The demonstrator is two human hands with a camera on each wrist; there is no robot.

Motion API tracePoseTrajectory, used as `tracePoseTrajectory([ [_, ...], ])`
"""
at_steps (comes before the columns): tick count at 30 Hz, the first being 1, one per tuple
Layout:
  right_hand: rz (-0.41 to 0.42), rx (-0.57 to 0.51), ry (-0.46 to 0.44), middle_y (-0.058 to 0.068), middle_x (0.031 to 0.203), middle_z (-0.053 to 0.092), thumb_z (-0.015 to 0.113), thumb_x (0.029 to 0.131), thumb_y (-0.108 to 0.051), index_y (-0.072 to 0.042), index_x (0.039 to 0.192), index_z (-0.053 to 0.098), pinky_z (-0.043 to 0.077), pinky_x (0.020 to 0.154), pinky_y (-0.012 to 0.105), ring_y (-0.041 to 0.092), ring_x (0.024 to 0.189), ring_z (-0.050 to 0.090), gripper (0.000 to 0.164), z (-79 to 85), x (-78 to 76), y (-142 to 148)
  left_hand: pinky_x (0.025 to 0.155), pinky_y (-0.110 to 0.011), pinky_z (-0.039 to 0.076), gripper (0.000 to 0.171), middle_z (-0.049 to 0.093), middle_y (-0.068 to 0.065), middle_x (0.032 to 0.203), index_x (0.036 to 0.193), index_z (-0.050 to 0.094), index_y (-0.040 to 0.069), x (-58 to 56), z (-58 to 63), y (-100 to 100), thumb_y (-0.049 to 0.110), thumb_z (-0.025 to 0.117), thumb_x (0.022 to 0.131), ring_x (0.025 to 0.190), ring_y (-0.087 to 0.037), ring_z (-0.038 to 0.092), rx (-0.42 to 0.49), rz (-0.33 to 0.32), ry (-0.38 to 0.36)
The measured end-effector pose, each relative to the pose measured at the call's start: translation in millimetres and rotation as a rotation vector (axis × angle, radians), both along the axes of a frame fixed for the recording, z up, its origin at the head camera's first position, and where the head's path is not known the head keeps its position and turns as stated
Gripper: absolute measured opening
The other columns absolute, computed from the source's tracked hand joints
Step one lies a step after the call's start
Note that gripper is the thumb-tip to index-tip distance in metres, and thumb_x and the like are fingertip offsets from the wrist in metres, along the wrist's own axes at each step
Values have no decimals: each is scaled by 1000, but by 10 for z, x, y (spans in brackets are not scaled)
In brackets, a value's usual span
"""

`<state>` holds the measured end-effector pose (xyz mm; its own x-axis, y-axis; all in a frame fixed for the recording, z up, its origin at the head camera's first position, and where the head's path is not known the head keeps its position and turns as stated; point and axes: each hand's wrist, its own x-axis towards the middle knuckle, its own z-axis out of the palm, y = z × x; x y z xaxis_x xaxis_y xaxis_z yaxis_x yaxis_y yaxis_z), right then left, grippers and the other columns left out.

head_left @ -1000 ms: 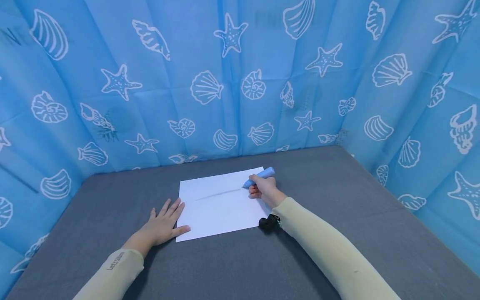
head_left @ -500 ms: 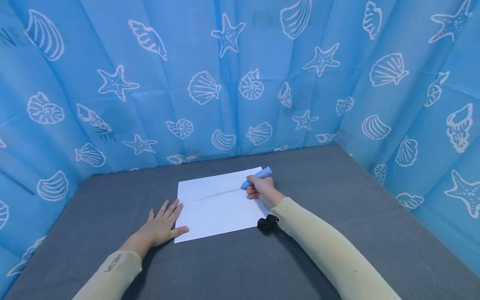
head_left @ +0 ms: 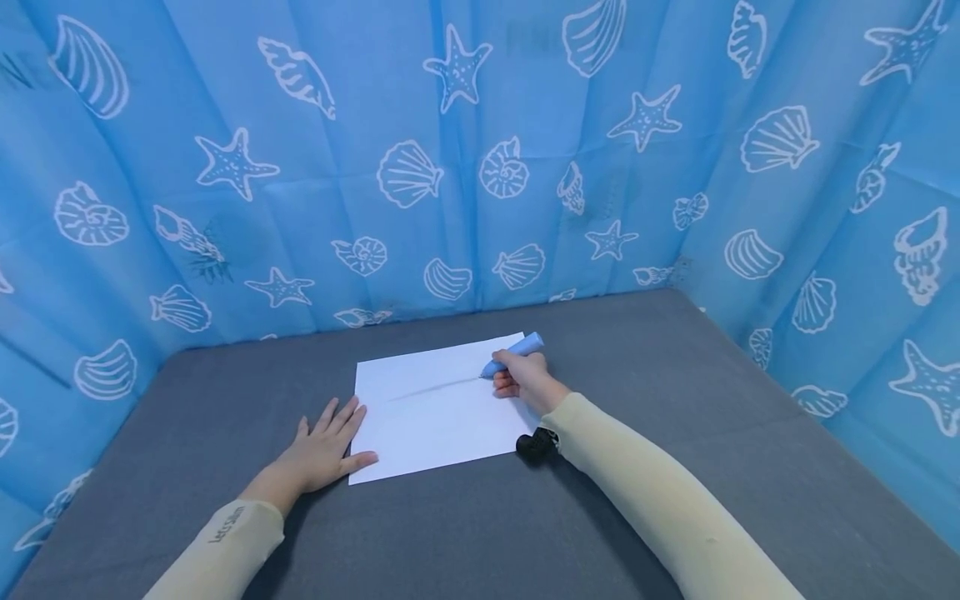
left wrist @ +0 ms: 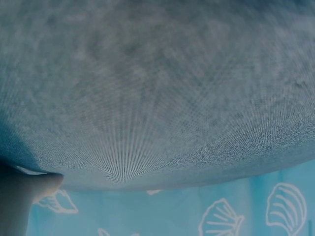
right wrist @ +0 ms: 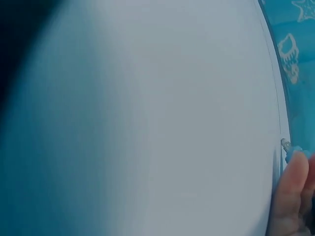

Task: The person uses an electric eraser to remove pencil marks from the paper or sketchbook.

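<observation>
A white sheet of paper (head_left: pixel 435 433) lies on the grey cloth, with a faint grey line (head_left: pixel 431 389) slanting across its upper half. My right hand (head_left: pixel 528 382) grips a thick light-blue pen (head_left: pixel 517 353). The pen leans to the upper right, its tip at the right end of the line. In the right wrist view, the pale metallic tip (right wrist: pixel 285 145) shows beyond the fingertips, right at the paper. My left hand (head_left: pixel 324 448) lies flat with spread fingers at the sheet's left edge, its thumb over the paper. Only the thumb (left wrist: pixel 47 186) appears in the left wrist view.
Grey cloth (head_left: pixel 420 542) covers the table around the paper. A blue curtain (head_left: pixel 330 200) with white shells and starfish stands behind the table and along its sides. A black round object (head_left: pixel 534 447) sits at the right cuff, beside the paper's near right corner.
</observation>
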<state>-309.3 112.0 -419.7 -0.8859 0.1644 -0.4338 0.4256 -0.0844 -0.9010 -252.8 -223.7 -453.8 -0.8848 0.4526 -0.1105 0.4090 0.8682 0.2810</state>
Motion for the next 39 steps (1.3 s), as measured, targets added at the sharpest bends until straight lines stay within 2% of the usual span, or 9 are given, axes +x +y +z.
tracePoseTrajectory([
  [4,-15,-4,-1,6,59,57,65,93,-20,1,85,59,54,50,26,11,46,56,24,7,2,4,103,-75,-3,94,11,-19,160,154,21,4,23,57,10,70,44,91,144,-46,0,-1,-9,-11],
  [9,-18,-11,10,6,60,56,65,93,-20,2,86,59,54,51,26,11,47,56,24,10,-3,14,102,-75,-3,92,13,-22,159,153,23,1,55,127,38,64,49,91,143,-49,1,11,-12,-18],
  [14,-24,-59,6,5,61,56,64,94,-23,1,85,58,55,53,27,11,49,56,26,7,-8,33,102,-75,-3,90,13,-21,160,153,23,2,61,148,43,62,51,92,144,-48,1,-2,-7,-28],
  [17,-17,-71,-1,6,62,57,64,94,-25,1,85,58,55,54,28,12,50,56,28,14,-17,50,102,-75,-3,90,12,-22,160,153,22,1,47,151,47,61,51,92,143,-48,0,6,-9,-40],
  [21,-4,-79,-18,7,64,60,66,93,-24,2,86,60,56,54,28,13,52,59,27,13,-41,55,102,-75,-4,91,11,-20,160,154,21,2,15,94,23,64,48,92,144,-47,0,5,-12,-39],
  [28,-35,-71,-10,7,61,59,65,92,-18,3,87,60,54,52,25,11,49,59,22,-11,-61,39,102,-74,-5,94,11,-18,161,154,21,5,-2,24,6,69,45,91,145,-46,-1,8,-13,-19],
  [33,-24,-31,-13,6,60,59,65,92,-20,3,88,61,54,52,25,11,47,58,23,-9,-46,20,102,-75,-4,93,12,-19,160,154,22,4,-12,6,9,67,47,91,144,-46,1,1,-8,-13],
  [35,-23,-25,-10,6,60,59,65,92,-21,2,88,60,54,52,25,11,48,58,24,-15,-42,9,102,-75,-3,93,12,-19,160,154,22,4,4,44,21,67,47,91,144,-46,0,-12,0,-22],
  [39,-38,-25,8,6,59,58,65,93,-20,3,87,60,54,51,25,10,46,57,24,-26,-41,-10,102,-75,-4,95,11,-18,161,154,21,4,3,39,12,70,45,90,144,-46,0,-22,3,-28],
])
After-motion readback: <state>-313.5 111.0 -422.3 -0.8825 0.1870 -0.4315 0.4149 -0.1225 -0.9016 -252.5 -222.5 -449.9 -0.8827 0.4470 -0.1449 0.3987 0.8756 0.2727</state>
